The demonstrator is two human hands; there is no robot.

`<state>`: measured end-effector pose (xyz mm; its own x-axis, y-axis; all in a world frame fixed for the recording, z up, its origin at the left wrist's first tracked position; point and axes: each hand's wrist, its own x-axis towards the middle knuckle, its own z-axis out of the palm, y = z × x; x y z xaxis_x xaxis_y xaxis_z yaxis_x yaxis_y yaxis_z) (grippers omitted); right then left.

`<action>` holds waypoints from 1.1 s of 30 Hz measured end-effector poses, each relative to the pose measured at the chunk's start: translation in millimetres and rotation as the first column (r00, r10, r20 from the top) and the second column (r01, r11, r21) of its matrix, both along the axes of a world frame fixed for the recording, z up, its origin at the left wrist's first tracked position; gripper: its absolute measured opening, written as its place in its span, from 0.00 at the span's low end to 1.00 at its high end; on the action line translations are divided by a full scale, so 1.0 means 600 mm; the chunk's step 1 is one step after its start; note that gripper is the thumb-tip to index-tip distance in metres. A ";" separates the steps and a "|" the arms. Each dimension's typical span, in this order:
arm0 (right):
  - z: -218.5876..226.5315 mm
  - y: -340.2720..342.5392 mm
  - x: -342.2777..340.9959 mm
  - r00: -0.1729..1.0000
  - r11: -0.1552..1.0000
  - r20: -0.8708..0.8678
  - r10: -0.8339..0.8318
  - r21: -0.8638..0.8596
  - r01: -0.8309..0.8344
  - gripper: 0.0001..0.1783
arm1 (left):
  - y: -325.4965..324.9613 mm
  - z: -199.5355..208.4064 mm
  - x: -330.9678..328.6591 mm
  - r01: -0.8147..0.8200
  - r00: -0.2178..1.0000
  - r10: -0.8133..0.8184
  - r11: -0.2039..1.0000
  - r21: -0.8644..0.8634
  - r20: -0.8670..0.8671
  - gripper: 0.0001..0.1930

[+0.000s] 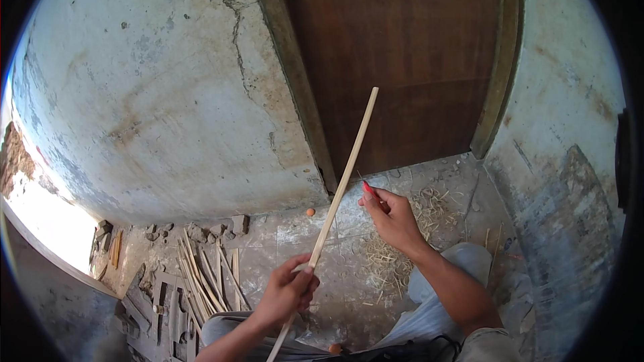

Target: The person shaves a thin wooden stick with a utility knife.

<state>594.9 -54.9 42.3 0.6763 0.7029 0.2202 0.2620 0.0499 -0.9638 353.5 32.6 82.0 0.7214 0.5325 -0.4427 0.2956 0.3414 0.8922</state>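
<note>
A long, pale bamboo strip (350, 161) slants up and away from my lap, its far end in front of the brown door. My left hand (288, 289) is closed around its lower part, and the near end runs down past the picture's lower edge. To the right of the strip, my right hand (392, 218) grips a small red-handled knife (367, 188). Its thin blade shows only faintly, pointing up and left, apart from the strip. Most of the handle is hidden in my fingers.
Curly shavings (389, 255) litter the floor beneath my right hand. More strips (204, 275) lie at the lower left, by a grey slotted board (176, 308). Rubble (201, 231) lines the cracked wall (168, 94). A wooden door (402, 47) stands ahead.
</note>
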 end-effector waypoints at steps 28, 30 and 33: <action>0.087 -0.018 0.007 0.795 0.944 0.606 0.002 -0.264 0.198 0.21 | 0.043 -0.039 0.019 -0.030 1.000 0.030 0.979 -0.202 -0.003 0.11; 0.082 -0.015 0.007 0.793 0.945 0.609 0.015 -0.268 0.188 0.22 | 0.044 -0.037 0.020 0.029 0.999 -0.023 0.972 -0.235 0.026 0.13; 0.082 -0.009 0.004 0.769 0.935 0.637 0.043 -0.297 0.194 0.21 | 0.043 -0.040 0.024 0.004 0.999 0.008 0.963 -0.268 0.044 0.13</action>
<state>597.5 -60.2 91.3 0.5224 0.7641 0.3785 0.7980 -0.2816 -0.5329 367.8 58.3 58.0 0.7426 0.4003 -0.5369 0.2569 0.5701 0.7804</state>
